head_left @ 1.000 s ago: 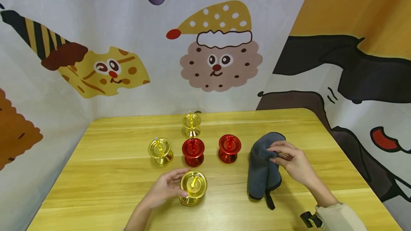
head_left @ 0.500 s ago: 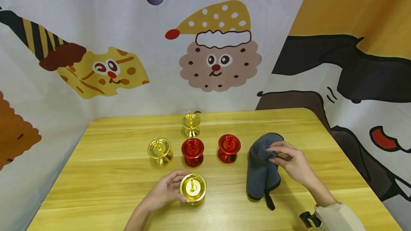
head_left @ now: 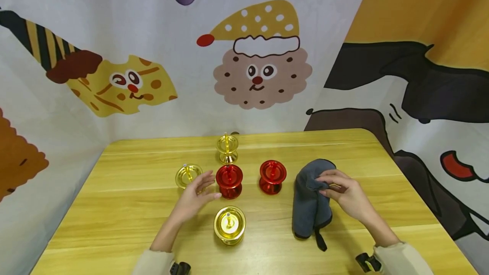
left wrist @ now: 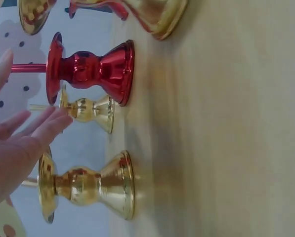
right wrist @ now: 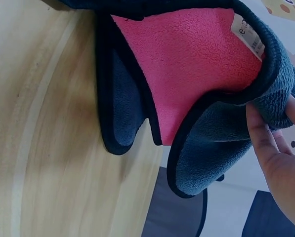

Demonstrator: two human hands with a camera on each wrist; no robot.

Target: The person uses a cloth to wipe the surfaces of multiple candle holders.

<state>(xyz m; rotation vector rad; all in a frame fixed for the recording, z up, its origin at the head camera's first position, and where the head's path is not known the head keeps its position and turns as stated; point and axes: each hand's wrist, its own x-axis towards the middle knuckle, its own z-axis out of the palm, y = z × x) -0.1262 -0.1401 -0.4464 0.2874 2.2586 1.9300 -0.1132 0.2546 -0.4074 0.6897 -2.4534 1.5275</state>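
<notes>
My left hand (head_left: 196, 196) reaches beside the near red candle holder (head_left: 229, 180), fingers spread and apart from any grip. In the head view it partly covers the left gold candle holder (head_left: 187, 177); in the left wrist view its fingers pass near that holder's dish. Closest to me stands another gold candle holder (head_left: 229, 225), upright with a pin in its dish. On the right, my right hand (head_left: 344, 192) pinches a fold of a dark grey-blue cloth (head_left: 311, 207). The right wrist view shows the cloth's pink side (right wrist: 187, 64), dark edging and a white label.
A second red candle holder (head_left: 273, 177) stands between the near one and the cloth. Farther back is a small gold holder (head_left: 227, 149) near the table's rear edge. The wooden table (head_left: 114, 224) meets a printed curtain (head_left: 153, 20) behind.
The left hand has let go of the nearest gold candle holder and moved up toward the red one. That gold holder, earlier tilted, now stands upright. The right hand keeps its pinch on the cloth.
</notes>
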